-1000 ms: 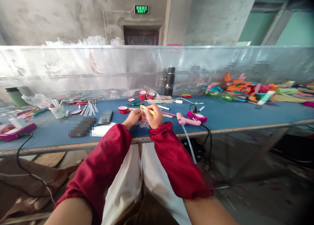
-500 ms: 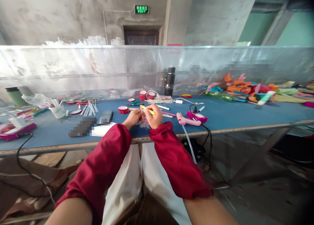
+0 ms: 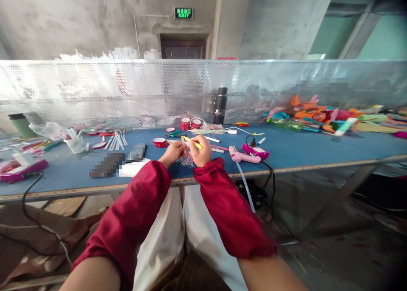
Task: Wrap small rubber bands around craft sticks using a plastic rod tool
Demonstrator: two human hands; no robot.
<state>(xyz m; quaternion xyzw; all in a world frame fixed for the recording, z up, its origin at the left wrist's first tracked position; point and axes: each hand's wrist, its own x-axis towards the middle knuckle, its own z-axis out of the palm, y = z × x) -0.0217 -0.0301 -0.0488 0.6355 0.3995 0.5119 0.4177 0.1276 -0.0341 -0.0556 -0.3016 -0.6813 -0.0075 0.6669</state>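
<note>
A yellow pen-like tool (image 3: 199, 146) is gripped by the right hand (image 3: 201, 152) above the desk (image 3: 302, 149); the left hand (image 3: 171, 153) is closed near its tip, on what cannot be told. Below, a colourful pile (image 3: 187, 161) is partly covered. Rightward, a pink glue gun (image 3: 235, 155) is laid. Leftward, markers (image 3: 73, 133) are held in a white cup (image 3: 75, 146). "EXIT" is written on the green sign (image 3: 183, 13).

On the blue worktop (image 3: 305, 146), a black bottle (image 3: 220, 106) stands upright before a perforated metal screen (image 3: 187, 85). Left of it are a white cup (image 3: 75, 146) holding pens and a dark-lidded green tumbler (image 3: 20, 127). Beyond the screen, a lit green exit sign (image 3: 183, 13) hangs above a dark door (image 3: 183, 49).
</note>
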